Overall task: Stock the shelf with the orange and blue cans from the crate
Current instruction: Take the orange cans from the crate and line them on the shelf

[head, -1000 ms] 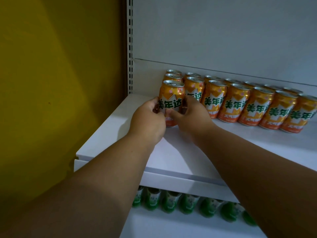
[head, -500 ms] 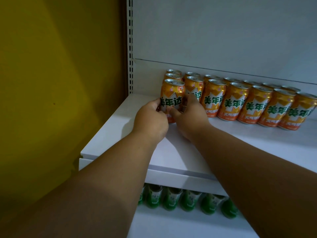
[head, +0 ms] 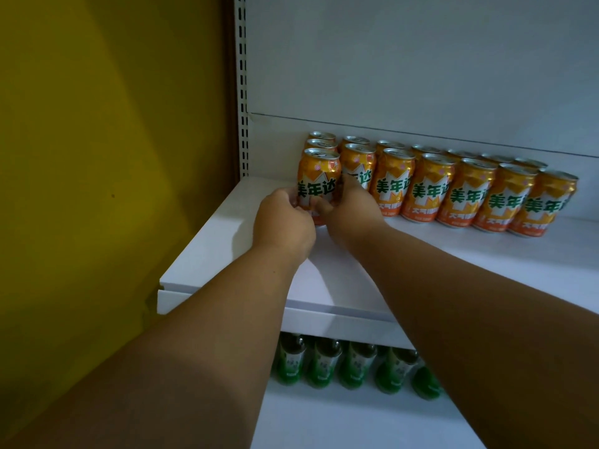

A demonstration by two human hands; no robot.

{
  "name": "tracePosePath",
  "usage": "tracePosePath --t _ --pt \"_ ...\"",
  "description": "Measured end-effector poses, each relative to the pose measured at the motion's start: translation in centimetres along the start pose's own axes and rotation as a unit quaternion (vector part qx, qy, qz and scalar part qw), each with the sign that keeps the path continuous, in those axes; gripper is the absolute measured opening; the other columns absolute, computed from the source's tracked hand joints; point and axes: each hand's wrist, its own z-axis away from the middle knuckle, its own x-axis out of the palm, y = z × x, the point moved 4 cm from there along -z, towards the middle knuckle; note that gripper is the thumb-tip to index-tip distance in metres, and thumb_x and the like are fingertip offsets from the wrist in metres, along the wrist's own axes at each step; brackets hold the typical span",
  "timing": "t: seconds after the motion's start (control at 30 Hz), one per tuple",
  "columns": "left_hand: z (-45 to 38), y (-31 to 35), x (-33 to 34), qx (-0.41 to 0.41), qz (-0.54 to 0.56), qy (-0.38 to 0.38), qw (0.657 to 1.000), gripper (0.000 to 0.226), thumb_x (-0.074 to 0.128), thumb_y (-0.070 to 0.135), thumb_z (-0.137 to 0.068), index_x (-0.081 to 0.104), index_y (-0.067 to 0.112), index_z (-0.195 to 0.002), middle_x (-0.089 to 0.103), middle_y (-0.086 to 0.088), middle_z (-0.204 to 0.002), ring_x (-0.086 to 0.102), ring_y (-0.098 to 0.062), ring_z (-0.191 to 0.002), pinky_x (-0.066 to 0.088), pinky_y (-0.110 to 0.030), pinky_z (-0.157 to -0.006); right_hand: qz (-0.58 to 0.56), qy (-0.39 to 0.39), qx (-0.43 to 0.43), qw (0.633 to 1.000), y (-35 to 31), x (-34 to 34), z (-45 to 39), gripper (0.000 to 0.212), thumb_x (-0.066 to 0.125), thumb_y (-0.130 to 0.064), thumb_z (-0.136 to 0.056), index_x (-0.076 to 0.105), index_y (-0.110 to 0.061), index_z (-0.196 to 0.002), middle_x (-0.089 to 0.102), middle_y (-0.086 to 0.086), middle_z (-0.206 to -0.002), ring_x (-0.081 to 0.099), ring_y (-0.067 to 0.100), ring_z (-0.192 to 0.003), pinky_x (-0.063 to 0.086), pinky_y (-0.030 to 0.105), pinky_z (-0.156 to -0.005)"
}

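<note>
Over the last second both hands stayed clamped on the same orange aluminium can (head: pixel 319 186), the left hand (head: pixel 282 222) and right hand (head: pixel 351 210) close together around its lower half, nudging it slightly back toward the cans behind; it stood at the left end of the front row on the white metal shelf (head: pixel 227 254). That likely meant final alignment. Green characters on each label read 美年达; the smaller print seemed illegible. Green bottles (head: pixel 353 367) sat below.
</note>
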Motion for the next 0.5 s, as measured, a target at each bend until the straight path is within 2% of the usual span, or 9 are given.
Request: tracePosePath --t 0.07,0.13,0.2,0.27,0.4,0.43,0.5 --pt "0.4 0.3 -0.3 0.008 -0.036 0.028 0.999 0.032 0.052 0.012 -0.098 0.056 0.015 -0.130 0.057 0.003 -0.116 0.050 -0.011 -0.095 0.035 -0.014 -0.067 0.024 0.022 -0.007 0.999 -0.3 -0.9 1.2 0.051 0.069 -0.035 -0.092 0.047 -0.016 -0.134 0.061 0.005 -0.127 0.060 0.023 -0.115 0.051 0.042 -0.097" --pt "1.3 1.1 -0.7 0.057 -0.064 0.052 0.995 0.030 0.052 0.011 -0.099 0.054 0.015 -0.128 0.055 -0.003 -0.125 0.049 -0.012 -0.099 0.038 -0.021 -0.076 0.070 0.065 -0.042 0.995 -0.9 -2.2 3.3 0.056 0.069 -0.034 -0.092 0.044 -0.016 -0.139 0.054 0.006 -0.133 0.054 0.022 -0.120 0.046 0.032 -0.094" --pt "3.3 2.2 -0.7 0.143 -0.078 0.063 0.985 0.026 0.051 0.011 -0.100 0.054 0.015 -0.125 0.054 -0.005 -0.123 0.053 -0.015 -0.104 0.041 -0.024 -0.082 0.088 0.104 -0.102 0.985 -1.8 -4.0 6.1 0.060 0.069 -0.025 -0.090 0.042 -0.014 -0.143 0.049 0.006 -0.137 0.048 0.020 -0.124 0.037 0.023 -0.092" --pt "6.3 3.4 -0.3 0.200 -0.071 0.051 0.976 0.028 0.053 0.014 -0.100 0.052 0.017 -0.128 0.055 -0.003 -0.123 0.055 -0.016 -0.106 0.045 -0.025 -0.085 0.093 0.118 -0.148 0.977 -2.4 -5.9 9.1 0.059 0.068 -0.016 -0.088 0.044 -0.012 -0.141 0.049 0.005 -0.136 0.046 0.018 -0.123 0.036 0.020 -0.094" --pt "13.4 6.0 0.8 0.287 -0.057 0.014 0.956 0.037 0.057 0.010 -0.098 0.051 0.017 -0.133 0.057 0.000 -0.124 0.054 -0.010 -0.109 0.041 -0.011 -0.089 0.112 0.157 -0.181 0.964 -1.7 -10.3 15.3 0.056 0.070 -0.005 -0.084 0.050 -0.008 -0.137 0.051 0.008 -0.138 0.046 0.019 -0.128 0.031 0.018 -0.104" --pt "15.4 6.7 1.3 0.317 -0.065 -0.004 0.946 0.038 0.058 0.007 -0.096 0.052 0.015 -0.133 0.058 -0.002 -0.124 0.055 -0.012 -0.112 0.044 -0.016 -0.093 0.118 0.170 -0.188 0.960 -1.2 -11.6 17.0 0.056 0.071 -0.004 -0.084 0.052 -0.006 -0.136 0.053 0.010 -0.137 0.045 0.020 -0.129 0.030 0.019 -0.107" --pt "19.5 7.5 2.4 0.357 -0.076 -0.048 0.930 0.041 0.059 0.001 -0.094 0.053 0.008 -0.134 0.059 -0.009 -0.126 0.057 -0.020 -0.116 0.049 -0.034 -0.100 0.120 0.198 -0.201 0.952 0.1 -13.8 20.9 0.054 0.073 -0.001 -0.081 0.054 -0.002 -0.132 0.057 0.013 -0.133 0.049 0.024 -0.127 0.036 0.026 -0.109"
